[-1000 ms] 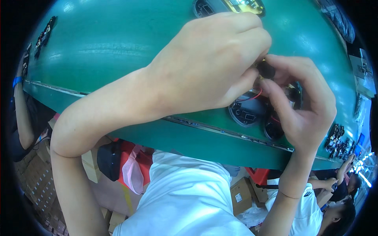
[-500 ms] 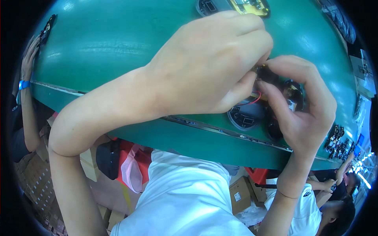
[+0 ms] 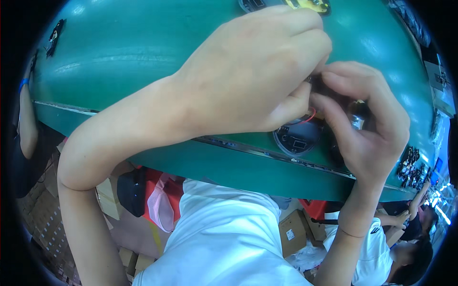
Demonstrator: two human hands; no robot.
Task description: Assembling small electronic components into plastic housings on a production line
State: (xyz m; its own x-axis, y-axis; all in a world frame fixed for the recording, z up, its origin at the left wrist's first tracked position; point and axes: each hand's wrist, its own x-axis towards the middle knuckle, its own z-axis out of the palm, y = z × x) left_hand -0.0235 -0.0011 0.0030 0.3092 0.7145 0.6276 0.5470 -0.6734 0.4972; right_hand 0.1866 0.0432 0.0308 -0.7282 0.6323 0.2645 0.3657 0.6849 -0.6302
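Note:
My left hand reaches across from the left with its fingers closed in a pinch, its back toward me. My right hand is closed too, thumb and index finger pinched close to the left fingertips. What each pinches is small, dark and mostly covered by the fingers. A red wire curves out beneath the left thumb. Below it lies a dark grey plastic housing with a rounded end, near the table edge. Behind the right fingers a dark, shiny part shows in part.
Beyond my left hand, another grey housing with a yellow inside lies on the green table. A thin black part is at far left. Black parts are heaped at right. Co-workers sit on both sides; cardboard boxes stand below.
At far left, the co-worker's hand has drawn back from the thin black part. My hands stay pinched together, with only slight shifts of the fingers.

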